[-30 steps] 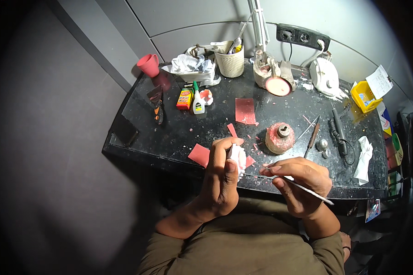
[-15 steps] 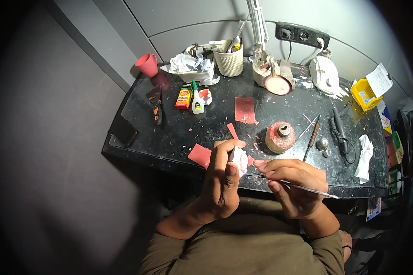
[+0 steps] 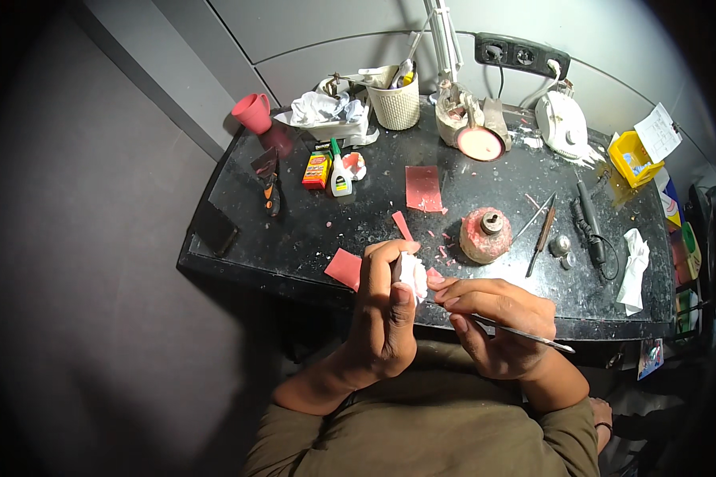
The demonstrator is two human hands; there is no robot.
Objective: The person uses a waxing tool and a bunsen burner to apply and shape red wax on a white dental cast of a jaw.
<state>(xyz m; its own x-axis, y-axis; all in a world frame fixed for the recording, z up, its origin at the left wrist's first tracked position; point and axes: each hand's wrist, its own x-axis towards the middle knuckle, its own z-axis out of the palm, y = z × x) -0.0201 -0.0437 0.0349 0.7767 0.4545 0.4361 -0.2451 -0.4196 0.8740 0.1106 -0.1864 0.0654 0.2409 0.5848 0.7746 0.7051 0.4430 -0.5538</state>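
My left hand (image 3: 383,314) is closed around a small white dental cast (image 3: 413,274), held up at the front edge of the bench, with the thumb against its near side. Between the fingers of my right hand (image 3: 505,318) is a slim metal carving tool (image 3: 537,338), its free end pointing to the lower right. My right fingertips are close beside the cast; the tool's working tip is hidden. Pink wax sheet pieces (image 3: 343,268) and a narrow wax strip (image 3: 402,225) lie just beyond my left hand. A round, wax-spattered burner (image 3: 486,238) stands beyond my right hand.
On the black bench (image 3: 294,238) are a wax sheet (image 3: 423,189), a scraper (image 3: 271,195), a glue bottle (image 3: 340,175), a wooden-handled knife (image 3: 544,238), a corded handpiece (image 3: 589,219) and a crumpled tissue (image 3: 633,272). A white basket (image 3: 394,107) and pink mug (image 3: 252,114) stand behind.
My right hand and the carving tool have moved slightly left, closer to the cast. My left hand still holds the cast in nearly the same place.
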